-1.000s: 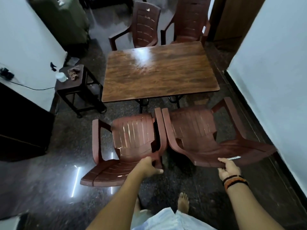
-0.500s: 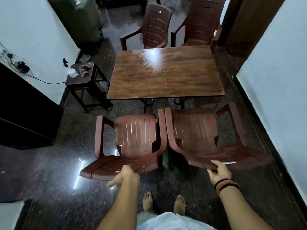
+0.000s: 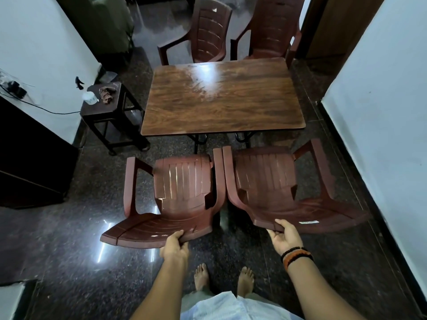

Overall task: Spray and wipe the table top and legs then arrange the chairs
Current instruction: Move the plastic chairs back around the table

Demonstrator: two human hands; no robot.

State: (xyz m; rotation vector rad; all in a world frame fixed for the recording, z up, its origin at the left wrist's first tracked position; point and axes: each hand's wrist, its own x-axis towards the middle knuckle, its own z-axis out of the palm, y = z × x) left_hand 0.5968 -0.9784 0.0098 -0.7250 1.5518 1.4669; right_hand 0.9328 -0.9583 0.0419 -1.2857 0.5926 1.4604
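Note:
A wood-grain table [image 3: 221,100] stands in the middle of the room with a glossy patch on its top. Two maroon plastic chairs face it on my side, side by side. My left hand [image 3: 174,247] grips the top edge of the left near chair's [image 3: 184,183] backrest. My right hand [image 3: 285,236] grips the backrest edge of the right near chair [image 3: 265,176]. Beyond the table stand two more maroon chairs, the far left chair [image 3: 208,35] and the far right chair [image 3: 270,31]. My bare feet show below.
A dark stool [image 3: 108,107] left of the table carries a spray bottle [image 3: 89,94] and a crumpled cloth [image 3: 106,94]. White walls close in at left and right. A dark cabinet [image 3: 27,158] stands at left, a wooden door [image 3: 342,24] at the back right.
My left hand left the left chair's armrest, moved to its backrest edge and took hold. My right hand kept its grip on the right chair. The view drew back.

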